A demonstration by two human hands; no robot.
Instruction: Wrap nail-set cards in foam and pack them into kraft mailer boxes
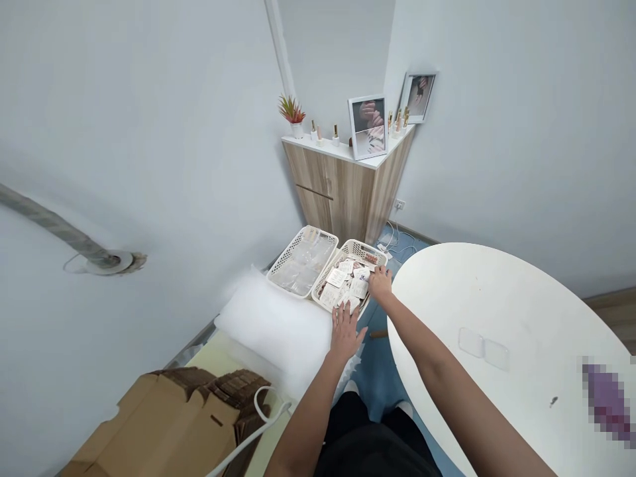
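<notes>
A white plastic basket [318, 299] with holes in its sides holds many small printed white cards or packets [338, 277]. Its near edge lies under the fingertips of my left hand [346, 332], which is open with fingers spread and the thumb apart. On the basket's right side, my right hand [380, 285] is curled over the rim; the fingertips are partly hidden. Close against it on the left stands a second white basket [271, 277], filled with clear plastic packets [303, 262].
White foam wrap [278, 324] lies before the baskets, beside stacked brown cardboard boxes [163, 424]. A round white table [447, 285] on the right bears a clear plastic case [483, 347]. Behind, a wooden cabinet [348, 189] carries picture frames [368, 127] and small bottles. Cables [397, 238] lie on the floor.
</notes>
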